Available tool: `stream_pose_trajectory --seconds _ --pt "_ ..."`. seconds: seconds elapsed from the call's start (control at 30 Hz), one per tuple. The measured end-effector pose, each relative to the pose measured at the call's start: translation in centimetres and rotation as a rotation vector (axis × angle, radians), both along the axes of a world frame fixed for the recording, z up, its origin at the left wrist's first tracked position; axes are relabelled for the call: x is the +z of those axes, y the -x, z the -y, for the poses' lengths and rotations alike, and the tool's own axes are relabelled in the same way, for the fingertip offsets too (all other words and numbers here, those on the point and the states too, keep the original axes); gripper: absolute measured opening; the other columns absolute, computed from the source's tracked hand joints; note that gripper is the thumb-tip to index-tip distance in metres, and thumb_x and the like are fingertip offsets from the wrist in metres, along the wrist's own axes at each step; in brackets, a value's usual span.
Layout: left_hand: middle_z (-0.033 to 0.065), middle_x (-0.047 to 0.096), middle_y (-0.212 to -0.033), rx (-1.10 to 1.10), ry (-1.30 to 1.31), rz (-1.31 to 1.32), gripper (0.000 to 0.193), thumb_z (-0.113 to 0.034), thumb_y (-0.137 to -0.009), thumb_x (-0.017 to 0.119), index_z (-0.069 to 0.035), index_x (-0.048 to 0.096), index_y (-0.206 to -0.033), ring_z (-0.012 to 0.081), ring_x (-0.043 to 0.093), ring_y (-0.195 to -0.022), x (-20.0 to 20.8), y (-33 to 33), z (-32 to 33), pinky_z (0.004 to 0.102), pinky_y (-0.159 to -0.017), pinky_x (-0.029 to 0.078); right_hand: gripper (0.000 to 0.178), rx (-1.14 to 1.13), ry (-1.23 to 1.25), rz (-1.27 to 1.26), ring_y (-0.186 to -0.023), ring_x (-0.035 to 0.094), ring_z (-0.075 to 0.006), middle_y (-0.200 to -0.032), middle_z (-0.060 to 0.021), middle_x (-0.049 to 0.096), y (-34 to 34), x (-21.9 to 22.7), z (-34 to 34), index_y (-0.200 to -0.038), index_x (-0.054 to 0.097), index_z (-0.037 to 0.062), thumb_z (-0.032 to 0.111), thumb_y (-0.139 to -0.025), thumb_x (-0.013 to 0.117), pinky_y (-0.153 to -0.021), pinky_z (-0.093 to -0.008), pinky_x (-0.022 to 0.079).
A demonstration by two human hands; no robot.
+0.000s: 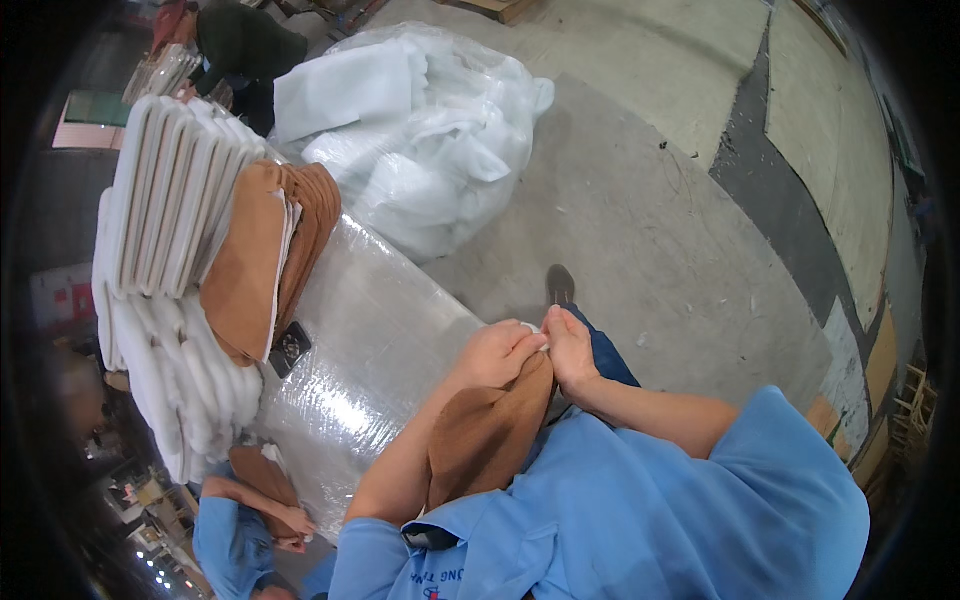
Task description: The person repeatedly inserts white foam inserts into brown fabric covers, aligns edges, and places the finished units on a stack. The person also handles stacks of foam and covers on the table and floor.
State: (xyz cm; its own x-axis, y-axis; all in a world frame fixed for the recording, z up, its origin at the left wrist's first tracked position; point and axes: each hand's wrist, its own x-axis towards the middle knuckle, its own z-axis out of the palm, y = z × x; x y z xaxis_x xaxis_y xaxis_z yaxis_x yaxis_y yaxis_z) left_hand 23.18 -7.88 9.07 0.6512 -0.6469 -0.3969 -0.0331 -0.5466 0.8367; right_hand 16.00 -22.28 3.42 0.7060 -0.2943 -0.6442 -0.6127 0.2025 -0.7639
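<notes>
A brown fabric cover (485, 440), seemingly a cushion cover, lies against my front and reaches up to both hands. My left hand (500, 355) is closed round its far end, with the fingers bent over the fabric. Beside it my right hand (570, 345) is closed too, its thumb and fingertips pressed together at the same end. A small bit of white material (538, 330) shows between the two hands. What lies inside the fingers is partly hidden.
A plastic-wrapped table (370, 290) bears stacked white padded pieces (180, 200), folded brown covers (245, 270) and a dark phone (290, 350). Behind it sits a big clear bag of white wadding (440, 140). One co-worker (235, 530) holds a brown cover; another person (245, 45) stands far left.
</notes>
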Motion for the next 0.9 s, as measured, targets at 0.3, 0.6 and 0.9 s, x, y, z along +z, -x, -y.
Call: stream_pose_trajectory --seconds 0.3,0.6,0.9 --pt "0.017 0.056 -0.086 0.079 -0.125 -0.04 0.037 -0.037 -0.102 0.063 -0.003 0.075 -0.097 0.0332 0.058 -0.081 -4.4 -0.2 -0.8 0.0424 -0.075 0.046 0.039 0.015 0.13 -0.011 -0.075 0.05 -0.0156 -0.078 -0.0061 0.056 -0.9 -3.6 -0.9 -0.089 0.057 0.0022 0.034 -0.11 0.048 -0.07 -0.0375 0.045" --pt "0.0171 0.058 -0.089 0.118 -0.092 -0.23 0.039 -0.04 -0.102 0.062 -0.004 0.077 -0.102 0.0341 0.059 -0.086 -8.1 -1.1 -1.1 0.0442 -0.078 0.046 0.038 0.086 0.213 -0.1 -0.075 0.052 -0.0177 -0.077 -0.0085 0.057 -0.9 -7.3 -1.2 -0.09 0.056 0.0015 0.033 -0.11 0.049 -0.07 -0.0392 0.045" --pt "0.0179 0.058 -0.083 0.202 -0.066 -0.135 0.046 -0.039 -0.104 0.059 0.002 0.071 -0.089 0.0333 0.059 -0.081 -9.8 0.1 -1.4 0.0435 -0.078 0.047 0.04 0.03 0.066 -0.131 -0.073 0.049 -0.0142 -0.075 -0.0035 0.055 -0.1 -11.4 -1.8 -0.088 0.057 0.0045 0.037 -0.11 0.05 -0.068 -0.0347 0.044"
